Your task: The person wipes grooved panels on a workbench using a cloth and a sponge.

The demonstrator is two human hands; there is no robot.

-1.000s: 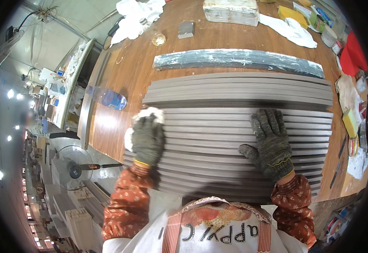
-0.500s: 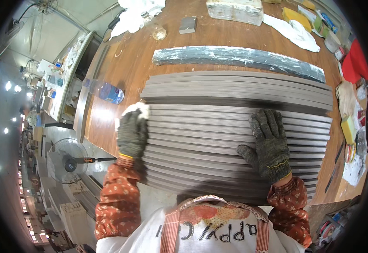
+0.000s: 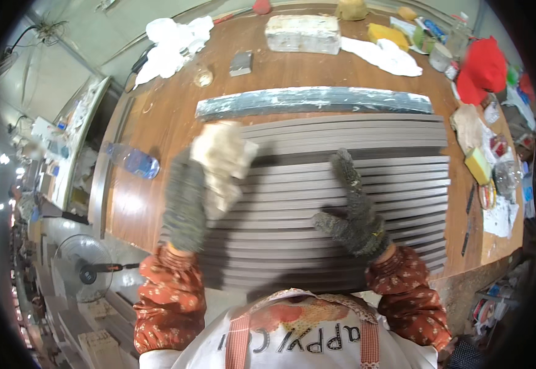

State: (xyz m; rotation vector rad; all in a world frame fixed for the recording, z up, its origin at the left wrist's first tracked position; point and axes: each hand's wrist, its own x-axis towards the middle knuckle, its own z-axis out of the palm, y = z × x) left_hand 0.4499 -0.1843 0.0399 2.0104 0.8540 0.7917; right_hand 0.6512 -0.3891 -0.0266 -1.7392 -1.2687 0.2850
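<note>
Long grey strips [image 3: 292, 209] lie side by side across the table in front of me, with a dark gap between the far stack and the nearer rows. My left hand [image 3: 185, 200], in a dark knitted glove, grips a crumpled off-white rag [image 3: 220, 157] above the strips' left end. My right hand [image 3: 357, 212], gloved the same way, is over the right half of the strips, thumb and fingers apart and nothing in it. Whether it touches them I cannot tell. Just beyond the strips lies a paint-smeared dark bar [image 3: 314, 101].
On the wooden table [image 3: 163, 117], a plastic bottle [image 3: 134, 161] lies at left. A whitish block [image 3: 302, 34], a small grey block [image 3: 241, 63] and white cloths stand far back. At right are a red cap [image 3: 482, 71] and a yellow sponge [image 3: 477, 165]. A fan [image 3: 86, 267] stands at lower left.
My left hand has lifted the rag from the strips' left edge and brought it inward over them. My right hand has turned and its fingers have spread. The view has shifted.
</note>
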